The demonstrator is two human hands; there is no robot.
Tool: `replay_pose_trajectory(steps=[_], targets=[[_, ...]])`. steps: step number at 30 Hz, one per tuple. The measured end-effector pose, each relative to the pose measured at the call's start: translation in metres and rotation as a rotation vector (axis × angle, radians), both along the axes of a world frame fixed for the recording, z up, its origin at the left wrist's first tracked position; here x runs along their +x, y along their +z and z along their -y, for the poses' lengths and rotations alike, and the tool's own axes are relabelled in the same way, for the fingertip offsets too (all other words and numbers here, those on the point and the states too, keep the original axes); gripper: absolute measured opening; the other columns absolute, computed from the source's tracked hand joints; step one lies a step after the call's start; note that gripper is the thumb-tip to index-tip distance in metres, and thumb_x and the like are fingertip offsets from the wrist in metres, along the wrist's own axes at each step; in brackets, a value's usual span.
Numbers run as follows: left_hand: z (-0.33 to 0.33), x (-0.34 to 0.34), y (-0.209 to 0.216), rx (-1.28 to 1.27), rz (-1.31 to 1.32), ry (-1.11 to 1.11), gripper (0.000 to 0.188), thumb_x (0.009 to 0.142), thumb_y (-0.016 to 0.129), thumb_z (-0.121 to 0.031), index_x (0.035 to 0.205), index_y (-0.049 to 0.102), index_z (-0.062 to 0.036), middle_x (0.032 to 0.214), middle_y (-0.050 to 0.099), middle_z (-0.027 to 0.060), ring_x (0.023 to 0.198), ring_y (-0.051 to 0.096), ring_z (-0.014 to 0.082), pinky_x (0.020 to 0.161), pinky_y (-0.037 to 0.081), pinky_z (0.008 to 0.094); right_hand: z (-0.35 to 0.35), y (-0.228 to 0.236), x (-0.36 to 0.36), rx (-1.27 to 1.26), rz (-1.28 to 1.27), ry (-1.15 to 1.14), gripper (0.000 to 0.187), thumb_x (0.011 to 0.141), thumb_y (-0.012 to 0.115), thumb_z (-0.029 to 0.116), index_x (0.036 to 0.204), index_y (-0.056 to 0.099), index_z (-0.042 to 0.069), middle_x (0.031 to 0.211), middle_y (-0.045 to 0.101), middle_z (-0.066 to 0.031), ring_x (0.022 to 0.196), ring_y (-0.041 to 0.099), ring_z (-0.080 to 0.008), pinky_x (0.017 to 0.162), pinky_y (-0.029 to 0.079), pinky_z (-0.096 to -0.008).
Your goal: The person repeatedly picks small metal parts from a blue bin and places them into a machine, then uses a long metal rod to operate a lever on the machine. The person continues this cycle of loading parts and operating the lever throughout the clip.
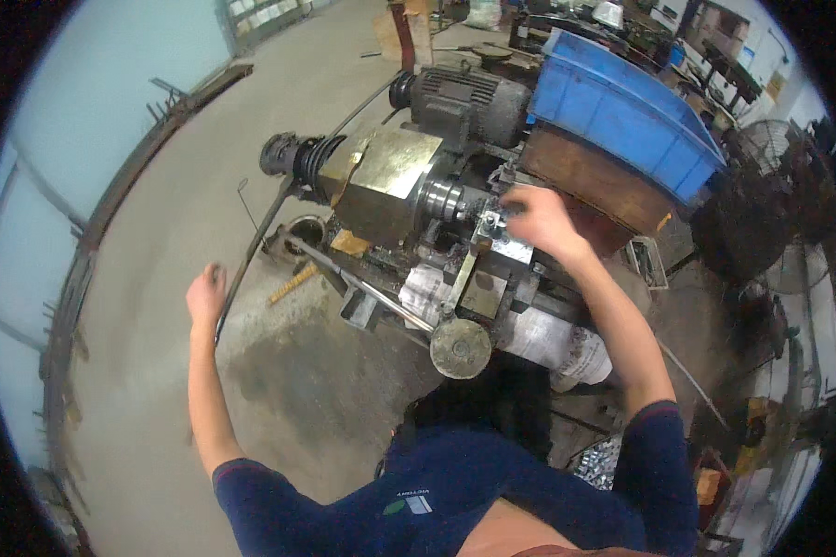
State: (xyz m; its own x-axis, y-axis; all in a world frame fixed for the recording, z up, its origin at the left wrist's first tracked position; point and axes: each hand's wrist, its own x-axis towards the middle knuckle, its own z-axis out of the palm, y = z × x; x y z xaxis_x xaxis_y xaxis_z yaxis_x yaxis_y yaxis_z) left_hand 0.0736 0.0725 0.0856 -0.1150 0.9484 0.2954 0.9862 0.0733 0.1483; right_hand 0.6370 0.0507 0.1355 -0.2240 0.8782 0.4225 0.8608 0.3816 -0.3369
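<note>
Two hands at work over a small bench lathe, seen from above. Left hand out to the side over the concrete floor, fingers curled shut around the upper end of a long dark lever rod that slants up toward the belt pulley at the machine's left end. Right hand reaching forward onto the tool post, just beside the shiny chuck; fingers bent and blurred, resting on the metal parts there, grip not clear enough to call open or closed. Brass-coloured headstock housing left of the chuck, grey electric motor behind it. Round handwheel at the near edge of the carriage, untouched, between the two forearms. Blue plastic crate sitting on a brown wooden box just behind the right hand. Dark standing fan well off to the right. Both forearms bare below dark blue sleeves, coming in from the lower edge. Pale wall with a metal rail running along the floor's far left side.
</note>
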Motion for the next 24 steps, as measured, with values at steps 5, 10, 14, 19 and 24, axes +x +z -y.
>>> replay_pose_trajectory(steps=[5,10,14,19,24], targets=[[0.046,-0.052,-0.082,-0.194,0.190,0.429,0.053,0.085,0.035,-0.050,0.085,0.063,-0.0044,0.084,0.061,0.0202,0.082,0.057,0.0388,0.071,0.043,0.0437,-0.040,-0.006,-0.050,-0.267,0.126,-0.075,0.023,0.050,0.059,0.016,0.070,0.067,0.008,0.078,0.061,-0.0181,0.078,0.060,-0.0313,0.071,0.048,-0.0375],[0.087,0.026,-0.049,-0.204,0.281,0.414,0.062,0.083,0.033,-0.056,0.080,0.064,-0.0021,0.081,0.061,0.0211,0.082,0.057,0.0374,0.073,0.042,0.0429,-0.051,-0.020,-0.067,-0.424,0.283,-0.151,0.031,0.053,0.062,0.020,0.079,0.065,0.003,0.081,0.063,-0.0179,0.080,0.061,-0.0295,0.073,0.049,-0.0348],[0.122,0.075,-0.045,-0.176,0.172,0.276,0.045,0.070,0.058,-0.047,0.080,0.059,-0.0026,0.078,0.061,0.0190,0.079,0.059,0.0350,0.068,0.045,0.0429,-0.055,-0.034,-0.066,-0.321,0.354,-0.135,0.027,0.055,0.061,0.019,0.077,0.065,0.003,0.081,0.063,-0.0162,0.079,0.062,-0.0291,0.074,0.049,-0.0357],[0.087,0.059,-0.025,-0.398,0.164,0.004,0.032,0.070,0.063,-0.031,0.075,0.057,0.0000,0.064,0.059,0.0155,0.063,0.060,0.0301,0.062,0.046,0.0389,-0.039,-0.026,-0.055,-0.109,0.389,-0.110,0.021,0.051,0.055,0.016,0.064,0.062,0.000,0.068,0.060,-0.0186,0.071,0.057,-0.0330,0.067,0.046,-0.0392],[0.031,0.042,-0.061,-0.415,0.833,-0.172,0.020,0.073,0.063,-0.014,0.080,0.058,0.0040,0.063,0.058,0.0104,0.053,0.058,0.0165,0.049,0.049,0.0306,-0.003,0.052,-0.009,0.054,0.404,-0.081,0.022,0.051,0.061,0.020,0.066,0.064,0.004,0.070,0.058,-0.0154,0.078,0.053,-0.0312,0.072,0.044,-0.0398]])
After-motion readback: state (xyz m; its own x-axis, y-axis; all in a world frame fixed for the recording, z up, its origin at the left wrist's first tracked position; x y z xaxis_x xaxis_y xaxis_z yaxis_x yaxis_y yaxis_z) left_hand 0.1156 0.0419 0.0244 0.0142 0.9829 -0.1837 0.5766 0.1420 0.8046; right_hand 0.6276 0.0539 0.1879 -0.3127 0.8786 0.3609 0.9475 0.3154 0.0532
